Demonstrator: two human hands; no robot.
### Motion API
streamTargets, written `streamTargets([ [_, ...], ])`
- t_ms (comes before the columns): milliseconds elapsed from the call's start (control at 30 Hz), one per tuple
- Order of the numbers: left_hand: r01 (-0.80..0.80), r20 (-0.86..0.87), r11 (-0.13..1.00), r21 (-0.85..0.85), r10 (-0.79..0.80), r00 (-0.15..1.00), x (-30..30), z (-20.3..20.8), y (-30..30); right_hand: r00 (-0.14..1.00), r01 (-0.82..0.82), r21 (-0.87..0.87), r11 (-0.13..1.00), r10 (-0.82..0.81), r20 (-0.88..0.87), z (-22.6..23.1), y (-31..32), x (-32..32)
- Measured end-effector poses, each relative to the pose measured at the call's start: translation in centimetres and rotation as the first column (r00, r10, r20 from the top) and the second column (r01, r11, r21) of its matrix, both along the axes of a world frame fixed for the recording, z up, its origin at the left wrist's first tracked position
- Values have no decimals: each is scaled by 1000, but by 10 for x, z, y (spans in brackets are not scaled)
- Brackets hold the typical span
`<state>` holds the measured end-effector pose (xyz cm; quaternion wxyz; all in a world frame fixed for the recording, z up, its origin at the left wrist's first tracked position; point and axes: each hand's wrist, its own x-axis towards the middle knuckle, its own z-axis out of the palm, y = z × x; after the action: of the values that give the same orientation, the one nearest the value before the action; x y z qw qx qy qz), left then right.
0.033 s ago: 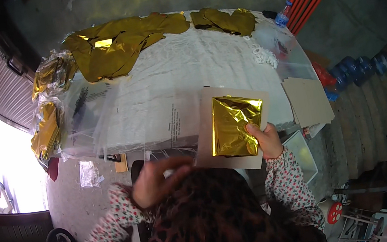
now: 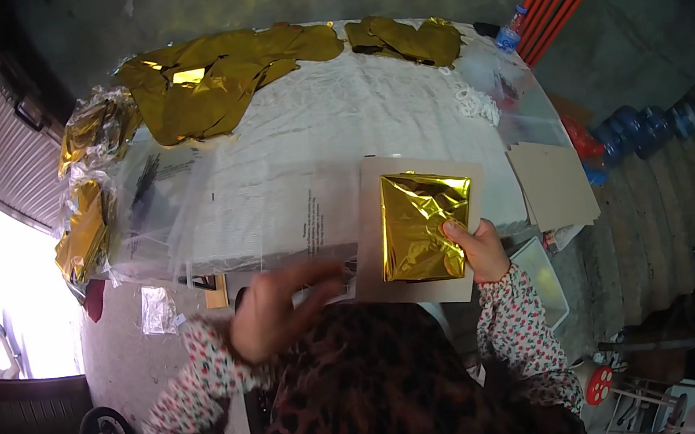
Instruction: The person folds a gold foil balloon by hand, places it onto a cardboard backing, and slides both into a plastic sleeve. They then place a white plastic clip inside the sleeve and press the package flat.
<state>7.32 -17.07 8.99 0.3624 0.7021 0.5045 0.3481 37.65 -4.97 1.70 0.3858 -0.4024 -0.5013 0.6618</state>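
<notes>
My right hand (image 2: 481,251) grips a folded gold foil sheet (image 2: 418,216) together with the cardboard sheet (image 2: 375,284) beneath it. Its thumb presses on the foil; the other fingers are hidden under the cardboard. The foil is a shiny, creased rectangle, smaller than its backing. Just left of the cardboard's lower left corner is my left hand (image 2: 276,311), blurred by motion. Its fingers stretch toward the cardboard, the thumb stands apart, and nothing shows in it. Under the cardboard's far edge lie clear plastic bags (image 2: 267,215) on the white-covered table (image 2: 332,108).
Gold foil sheets (image 2: 198,105) spread along the table's far left, with plastic-wrapped gold packets (image 2: 86,222) at its left edge. Cardboard sheets (image 2: 552,184) are stacked at the right, near white cord (image 2: 475,103) and a plastic bottle (image 2: 510,30). A pale bin (image 2: 543,278) stands below.
My left hand has risen slightly, away from my lap. The right hand still holds the foil and cardboard in nearly the same place.
</notes>
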Motion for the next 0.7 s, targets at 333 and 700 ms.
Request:
streamTargets([
  [333, 314, -179, 950, 12, -306, 935, -34, -8, 182, 987, -158, 44, 986, 157, 18, 21, 28, -27],
  [700, 489, -346, 864, -121, -498, 795, -34, -13, 195, 921, -361, -35, 932, 362, 142, 17, 84, -20],
])
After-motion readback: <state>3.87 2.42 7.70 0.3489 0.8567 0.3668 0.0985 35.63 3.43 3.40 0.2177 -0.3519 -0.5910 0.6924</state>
